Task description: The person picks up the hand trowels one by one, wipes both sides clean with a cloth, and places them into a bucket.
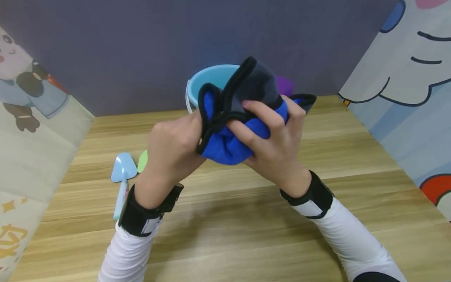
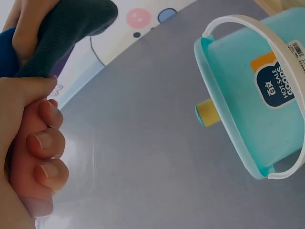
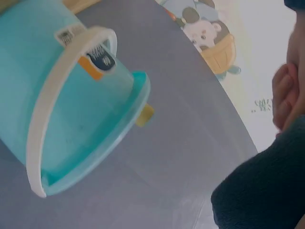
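Observation:
My left hand (image 1: 174, 143) grips a pink handle (image 2: 34, 167), whose rounded lower end shows below the fingers in the left wrist view. Its thumb lies against a blue and grey cloth with black edging (image 1: 229, 141). My right hand (image 1: 276, 137) holds the bunched cloth, fingers curled over its blue side. A purple piece (image 1: 283, 85) pokes out behind the cloth; whether it joins the handle is hidden. In the right wrist view the cloth (image 3: 262, 181) hangs close by, with my left hand (image 3: 288, 93) beyond it.
Behind my hands stands a light blue bucket (image 1: 208, 80) with a white handle; a yellow end (image 2: 208, 113) sticks out past its rim. A blue toy shovel (image 1: 123, 168) and a partly hidden green piece (image 1: 142, 160) lie left on the wooden table (image 1: 225, 235). Printed panels flank both sides.

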The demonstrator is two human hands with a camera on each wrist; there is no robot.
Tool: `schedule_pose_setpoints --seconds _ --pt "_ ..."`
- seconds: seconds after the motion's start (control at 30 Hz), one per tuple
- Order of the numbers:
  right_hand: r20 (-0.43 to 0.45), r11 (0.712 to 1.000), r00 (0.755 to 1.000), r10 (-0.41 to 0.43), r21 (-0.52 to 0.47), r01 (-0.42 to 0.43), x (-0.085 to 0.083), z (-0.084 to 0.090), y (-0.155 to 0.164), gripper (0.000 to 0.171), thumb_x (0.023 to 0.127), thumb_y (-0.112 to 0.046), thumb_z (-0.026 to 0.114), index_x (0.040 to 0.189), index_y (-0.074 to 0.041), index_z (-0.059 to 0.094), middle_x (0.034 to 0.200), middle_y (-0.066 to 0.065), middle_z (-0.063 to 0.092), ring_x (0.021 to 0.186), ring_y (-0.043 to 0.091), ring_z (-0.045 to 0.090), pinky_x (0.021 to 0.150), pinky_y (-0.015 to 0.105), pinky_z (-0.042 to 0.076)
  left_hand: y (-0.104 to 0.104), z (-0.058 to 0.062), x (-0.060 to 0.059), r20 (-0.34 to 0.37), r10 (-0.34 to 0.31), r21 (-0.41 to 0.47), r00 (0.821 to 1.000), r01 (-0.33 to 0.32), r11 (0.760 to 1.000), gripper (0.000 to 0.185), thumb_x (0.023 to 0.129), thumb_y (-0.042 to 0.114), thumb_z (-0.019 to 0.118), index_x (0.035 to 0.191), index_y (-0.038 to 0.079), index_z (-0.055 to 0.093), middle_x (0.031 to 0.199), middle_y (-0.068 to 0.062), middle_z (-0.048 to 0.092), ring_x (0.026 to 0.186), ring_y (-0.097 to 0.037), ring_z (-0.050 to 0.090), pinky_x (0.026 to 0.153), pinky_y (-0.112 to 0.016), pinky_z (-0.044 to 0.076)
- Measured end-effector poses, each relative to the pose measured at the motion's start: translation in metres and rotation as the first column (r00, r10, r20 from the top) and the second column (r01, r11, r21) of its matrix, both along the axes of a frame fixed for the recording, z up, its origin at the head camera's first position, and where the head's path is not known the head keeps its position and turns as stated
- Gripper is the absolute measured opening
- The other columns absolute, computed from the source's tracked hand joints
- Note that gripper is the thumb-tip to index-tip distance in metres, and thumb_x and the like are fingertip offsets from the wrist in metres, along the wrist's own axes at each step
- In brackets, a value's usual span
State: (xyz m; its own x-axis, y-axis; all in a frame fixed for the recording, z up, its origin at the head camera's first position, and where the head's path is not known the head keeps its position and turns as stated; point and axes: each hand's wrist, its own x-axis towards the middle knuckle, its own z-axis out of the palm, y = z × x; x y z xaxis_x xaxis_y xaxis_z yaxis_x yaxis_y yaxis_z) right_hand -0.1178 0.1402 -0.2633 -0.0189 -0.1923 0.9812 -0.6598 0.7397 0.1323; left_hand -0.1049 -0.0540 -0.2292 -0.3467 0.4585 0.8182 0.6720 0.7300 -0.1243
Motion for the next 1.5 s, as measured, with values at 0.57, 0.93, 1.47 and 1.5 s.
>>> schedule_pose_setpoints --seconds 0.57,0.93,1.47,1.5 --pt "0.122 0.967 0.975 0.188 -0.197 -0.161 -0.007 0.018 0.019 0.036 0.085 -0.041 0.080 0.106 -0.014 0.071 0.114 0.019 0.058 0.101 0.048 0.044 0.088 0.058 0.031 0.009 0.000 0.003 -0.039 -0.035 -0.044 0.999 0.033 0.998 0.022 0.090 0.016 0.073 0.087 0.004 0.055 0.065 -0.001 0.056 0.049 -0.016 0.053 0.040 -0.028 0.031" --pt "0.159 0.877 0.953 0.257 -0.454 -0.161 -0.005 0.038 0.045 0.032 0.074 -0.026 0.065 0.100 -0.007 0.069 0.110 0.018 0.057 0.110 0.033 0.050 0.096 0.038 0.039 0.010 0.004 0.006 -0.029 -0.120 0.025 0.992 0.121 0.992 0.026 0.096 0.029 0.072 0.099 0.004 0.066 0.074 -0.004 0.072 0.054 -0.017 0.064 0.043 -0.028 0.040" --pt "0.188 0.879 0.963 0.192 -0.470 -0.083 -0.005 0.045 0.057 0.040 0.076 -0.028 0.070 0.105 -0.001 0.066 0.113 0.014 0.056 0.111 0.023 0.054 0.098 0.037 0.043 -0.001 0.005 -0.007 0.193 0.005 0.117 0.981 -0.028 0.993 0.028 0.097 0.033 0.070 0.106 0.007 0.068 0.091 -0.006 0.076 0.073 -0.020 0.073 0.047 -0.033 0.045" --pt "0.197 0.879 0.961 0.193 -0.470 -0.080 -0.006 0.046 0.057 0.040 0.076 -0.028 0.070 0.105 -0.002 0.066 0.113 0.013 0.056 0.112 0.022 0.054 0.099 0.037 0.043 -0.003 0.006 -0.009 0.252 0.032 0.124 0.967 -0.065 0.990 0.029 0.097 0.034 0.069 0.108 0.007 0.068 0.091 -0.006 0.074 0.072 -0.020 0.071 0.049 -0.034 0.044"
